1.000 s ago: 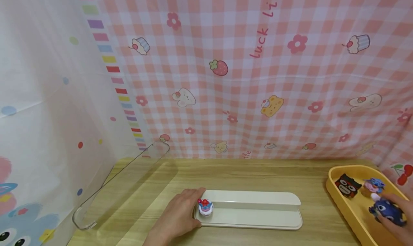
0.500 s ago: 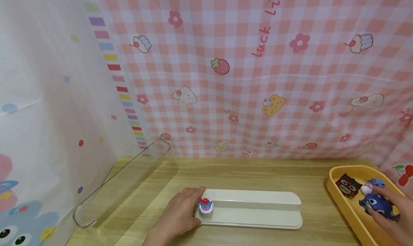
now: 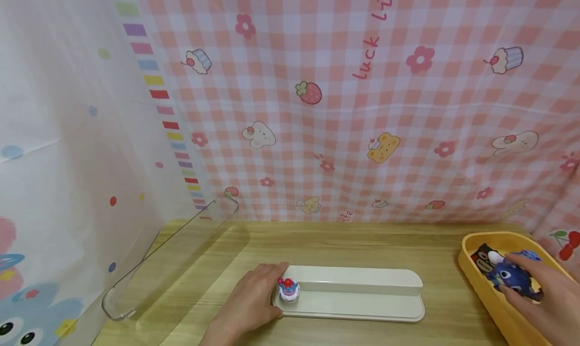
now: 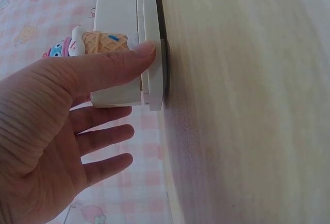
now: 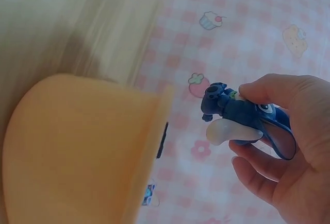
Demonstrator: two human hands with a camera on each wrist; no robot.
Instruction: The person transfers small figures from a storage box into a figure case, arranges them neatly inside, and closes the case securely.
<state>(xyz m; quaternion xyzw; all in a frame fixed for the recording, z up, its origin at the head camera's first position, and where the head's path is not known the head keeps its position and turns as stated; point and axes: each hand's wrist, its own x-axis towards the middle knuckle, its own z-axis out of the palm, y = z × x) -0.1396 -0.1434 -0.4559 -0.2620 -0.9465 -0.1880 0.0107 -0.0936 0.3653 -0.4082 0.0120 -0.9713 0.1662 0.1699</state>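
Note:
My left hand (image 3: 254,300) holds the left end of a white two-step display stand (image 3: 358,306). In the left wrist view its thumb lies along the stand's base edge, with the other fingers behind the end. A small ice-cream-cone figurine (image 4: 105,42) stands upright on the lower step, beside that hand. At the right, my right hand (image 3: 548,295) pinches a dark blue big-eared figurine (image 5: 240,113) between thumb and fingers. It hangs above the yellow tray (image 3: 480,295), its white part pointing to the back left in the head view.
Inside the tray lie a black-and-red toy with a face (image 3: 479,251), partly covered by the held figurine, and a blue toy (image 3: 529,255). A clear curved plastic cover (image 3: 176,255) stands at the left of the wooden table (image 3: 344,243). Patterned cloth hangs behind.
My right hand has moved left over the tray with the blue figurine, which now overlaps the black-and-red toy. My left hand and the stand have stayed in place.

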